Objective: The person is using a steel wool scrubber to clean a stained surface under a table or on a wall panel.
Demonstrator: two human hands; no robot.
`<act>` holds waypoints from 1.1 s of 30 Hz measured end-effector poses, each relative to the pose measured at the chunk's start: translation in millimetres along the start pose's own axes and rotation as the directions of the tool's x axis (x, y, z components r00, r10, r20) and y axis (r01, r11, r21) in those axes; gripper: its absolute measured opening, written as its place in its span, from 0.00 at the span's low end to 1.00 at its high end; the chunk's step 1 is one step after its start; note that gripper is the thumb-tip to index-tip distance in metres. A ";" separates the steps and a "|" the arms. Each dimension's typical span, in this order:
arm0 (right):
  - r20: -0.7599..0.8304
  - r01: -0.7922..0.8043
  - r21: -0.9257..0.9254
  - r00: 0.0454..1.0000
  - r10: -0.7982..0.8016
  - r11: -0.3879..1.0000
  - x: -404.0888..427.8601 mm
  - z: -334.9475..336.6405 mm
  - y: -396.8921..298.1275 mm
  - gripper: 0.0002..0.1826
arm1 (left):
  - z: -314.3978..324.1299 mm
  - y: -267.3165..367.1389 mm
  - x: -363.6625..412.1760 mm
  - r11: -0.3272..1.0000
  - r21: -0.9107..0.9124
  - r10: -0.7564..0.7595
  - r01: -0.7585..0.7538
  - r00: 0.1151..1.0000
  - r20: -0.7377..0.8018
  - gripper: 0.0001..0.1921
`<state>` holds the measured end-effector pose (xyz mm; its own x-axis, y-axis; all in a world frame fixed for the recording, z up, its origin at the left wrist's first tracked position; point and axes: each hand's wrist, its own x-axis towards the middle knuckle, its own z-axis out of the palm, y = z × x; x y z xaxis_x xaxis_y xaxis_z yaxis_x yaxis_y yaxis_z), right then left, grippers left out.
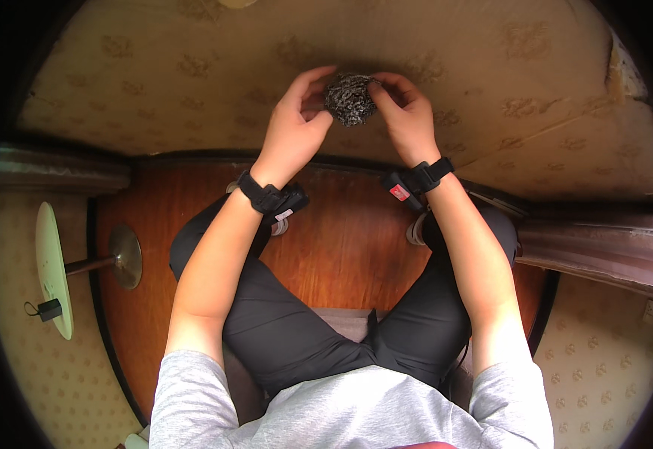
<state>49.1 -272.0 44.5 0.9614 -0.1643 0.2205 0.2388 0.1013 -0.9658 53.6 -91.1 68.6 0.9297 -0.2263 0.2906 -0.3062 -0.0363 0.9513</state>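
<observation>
In front of the patterned wall sits a round, silvery-grey metal scouring ball (351,99), its strands tangled and curled. On its right edge, the thumb and fingers of my right hand (407,109) pinch the mesh. My left hand (298,115) curves around the opposite side, thumb low and fingers above and behind. The thumb tip meets the ball's lower left edge; part of those fingers is hidden behind it. Whether the ball touches the wall cannot be made out.
Each wrist carries a black strap with a small device (287,205). Beyond my knees rises the papered wall (219,112), torn at upper right. A round pedestal table (54,269) stands left on the wooden floor (337,241), bearing a small black box (50,310). Curtains (596,241) hang right.
</observation>
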 end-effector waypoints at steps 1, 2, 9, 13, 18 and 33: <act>-0.013 0.037 -0.010 0.999 -0.038 0.999 0.5 0.7 -0.1 0.14 | -1.2 -1.3 0.4 0.994 -0.100 -0.032 0.032 0.999 0.011 0.22; -0.015 0.040 -0.011 0.999 -0.040 0.999 0.1 1.4 -0.4 0.14 | -2.2 -2.4 0.7 0.994 -0.101 -0.029 0.030 0.999 0.012 0.22; -0.060 0.256 -0.227 0.959 -0.276 0.940 -7.3 5.4 -6.9 0.09 | -1.0 -5.7 1.4 0.991 0.073 -0.114 0.116 0.993 -0.033 0.17; -0.037 0.240 -0.252 0.966 -0.257 0.938 -9.1 4.4 -11.8 0.10 | -8.5 -6.3 3.6 0.984 0.171 -0.058 0.058 0.998 -0.006 0.13; -0.044 0.127 -0.223 0.989 -0.140 0.967 -9.7 4.9 -13.5 0.10 | -6.4 -4.1 -3.8 0.961 0.274 -0.036 0.025 0.999 0.035 0.12; 0.039 -0.256 0.275 0.966 0.255 0.927 3.5 -6.6 20.6 0.25 | -4.0 -25.4 5.0 0.963 0.257 -0.050 0.086 0.988 -0.143 0.13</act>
<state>56.5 -276.9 24.4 0.9951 -0.0946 -0.0283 0.0126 0.4054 -0.9140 66.8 -87.4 46.4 0.9636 -0.0824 0.2542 -0.2672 -0.3047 0.9142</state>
